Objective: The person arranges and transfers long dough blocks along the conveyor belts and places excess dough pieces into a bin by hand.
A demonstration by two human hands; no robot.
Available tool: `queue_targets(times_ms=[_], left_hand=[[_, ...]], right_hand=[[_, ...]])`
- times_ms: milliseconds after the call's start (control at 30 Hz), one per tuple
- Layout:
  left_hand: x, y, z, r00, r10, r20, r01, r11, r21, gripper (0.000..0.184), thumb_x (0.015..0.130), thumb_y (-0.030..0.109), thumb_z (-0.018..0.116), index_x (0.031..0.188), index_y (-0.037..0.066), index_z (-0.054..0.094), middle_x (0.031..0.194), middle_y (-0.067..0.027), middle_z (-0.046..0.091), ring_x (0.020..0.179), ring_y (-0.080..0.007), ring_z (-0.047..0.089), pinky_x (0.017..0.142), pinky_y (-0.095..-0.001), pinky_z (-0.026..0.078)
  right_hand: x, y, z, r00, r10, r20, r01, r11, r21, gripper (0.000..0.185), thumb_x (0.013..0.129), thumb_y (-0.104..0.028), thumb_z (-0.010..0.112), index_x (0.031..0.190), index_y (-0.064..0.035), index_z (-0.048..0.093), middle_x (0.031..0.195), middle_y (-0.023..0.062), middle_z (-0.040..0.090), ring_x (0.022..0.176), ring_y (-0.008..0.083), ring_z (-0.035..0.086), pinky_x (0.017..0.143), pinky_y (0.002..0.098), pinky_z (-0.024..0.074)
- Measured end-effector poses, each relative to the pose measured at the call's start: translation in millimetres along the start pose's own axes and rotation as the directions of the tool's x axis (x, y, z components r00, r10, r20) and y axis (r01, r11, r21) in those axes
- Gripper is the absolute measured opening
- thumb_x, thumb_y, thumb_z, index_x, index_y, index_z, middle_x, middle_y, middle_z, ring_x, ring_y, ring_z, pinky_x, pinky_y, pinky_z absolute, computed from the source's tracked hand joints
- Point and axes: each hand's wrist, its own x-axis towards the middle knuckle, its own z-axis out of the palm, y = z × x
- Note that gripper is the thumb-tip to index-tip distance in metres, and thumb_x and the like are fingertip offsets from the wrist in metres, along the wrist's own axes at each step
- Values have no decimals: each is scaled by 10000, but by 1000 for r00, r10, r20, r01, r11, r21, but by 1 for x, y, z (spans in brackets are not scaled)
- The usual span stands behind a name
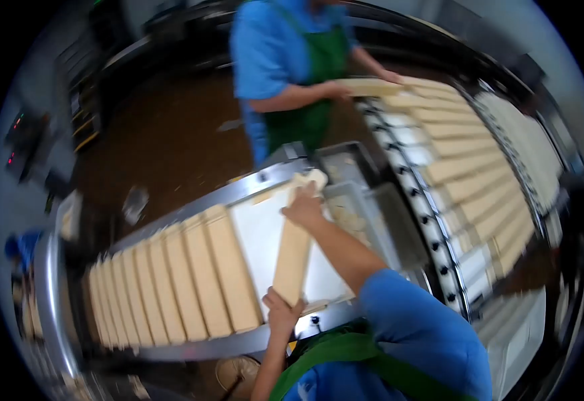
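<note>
A long, pale dough strip (290, 264) lies slantwise over the white belt (252, 224) in front of me. My left hand (282, 314) is closed on its near end, by the metal edge of the conveyor. My right hand (303, 206) grips the far end, where a loose flap of dough (313, 178) shows beyond the fingers. Motion blur softens the right fingers. To the left of the strip, a row of similar dough strips (172, 281) rests side by side on the same belt.
Trays with dough scraps (349, 217) stand between this conveyor and a second one (415, 190) carrying more strips. Across from me, a person in a green apron (325, 67) holds a strip there. A white bin (516, 341) is at lower right. A metal roller housing (51, 301) is at left.
</note>
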Motion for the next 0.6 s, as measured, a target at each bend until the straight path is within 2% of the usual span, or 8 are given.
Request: queue_targets(times_ms=[67, 133, 200, 233, 333, 400, 533, 600], left_hand=[[10, 19, 8, 996, -31, 86, 27, 999, 43, 860, 737, 385, 722, 1301, -9, 205, 1183, -309, 355, 893, -501, 553, 789, -529, 487], [21, 29, 23, 999, -29, 34, 25, 991, 133, 799, 735, 316, 726, 1268, -11, 229, 1160, -307, 356, 922, -493, 536, 810, -528, 478], [22, 55, 30, 999, 30, -33, -26, 993, 118, 730, 734, 243, 717, 1232, -17, 251, 1156, -311, 345, 947, -487, 516, 828, -527, 469], [23, 66, 39, 994, 63, -94, -53, 993, 108, 691, 728, 190, 705, 1243, -11, 292, 1174, -313, 325, 984, -478, 490, 859, -506, 453], [21, 98, 60, 931, 341, -131, -340, 940, 30, 646, 728, 119, 697, 1261, 4, 352, 1196, -310, 308, 1015, -457, 466, 897, -469, 431], [10, 139, 69, 904, 422, -66, -425, 904, -43, 676, 722, 56, 685, 1317, 27, 365, 1243, -300, 288, 1084, -455, 423, 931, -444, 408], [-24, 199, 106, 641, 759, 117, -760, 648, -48, 738, 706, 52, 718, 1359, 71, 374, 1330, -250, 276, 1181, -436, 399, 959, -446, 410], [-46, 226, 118, 453, 873, 181, -867, 479, -140, 723, 712, 95, 749, 1343, 74, 397, 1332, -241, 296, 1161, -437, 422, 957, -444, 415]], right_hand=[[-14, 29, -15, 999, -16, -34, 20, 994, 110, 830, 724, -494, 672, 1345, -65, 326, 1520, 208, 81, 1342, 423, 270, 982, 498, 396], [-28, 52, -35, 967, 249, 57, -244, 839, 487, 859, 695, -407, 723, 1346, -47, 291, 1500, 228, 101, 1310, 424, 317, 976, 472, 410], [-47, 88, -47, 927, 375, 12, -312, 752, 581, 859, 676, -361, 736, 1336, -47, 284, 1473, 249, 135, 1264, 437, 370, 964, 444, 427], [-47, 114, -33, 900, 419, -117, -261, 736, 625, 878, 657, -338, 708, 1340, -28, 252, 1413, 263, 210, 1132, 480, 487, 948, 480, 423], [-104, 191, -72, 785, 607, -124, -255, 499, 828, 838, 665, -324, 698, 1314, -1, 278, 1337, 267, 280, 1145, 461, 464, 959, 496, 408], [-134, 261, -68, 644, 707, -292, -209, 529, 823, 813, 717, -339, 673, 1345, -32, 256, 1330, 254, 287, 1112, 474, 491, 947, 477, 442], [-231, 387, -92, 406, 873, -271, -350, 423, 836, 779, 753, -390, 649, 1304, 21, 282, 1271, 265, 337, 1034, 449, 542, 884, 482, 481], [-270, 440, -94, 378, 907, -184, -410, 342, 845, 778, 746, -434, 635, 1280, 37, 319, 1224, 277, 399, 1039, 454, 542, 878, 478, 481]])
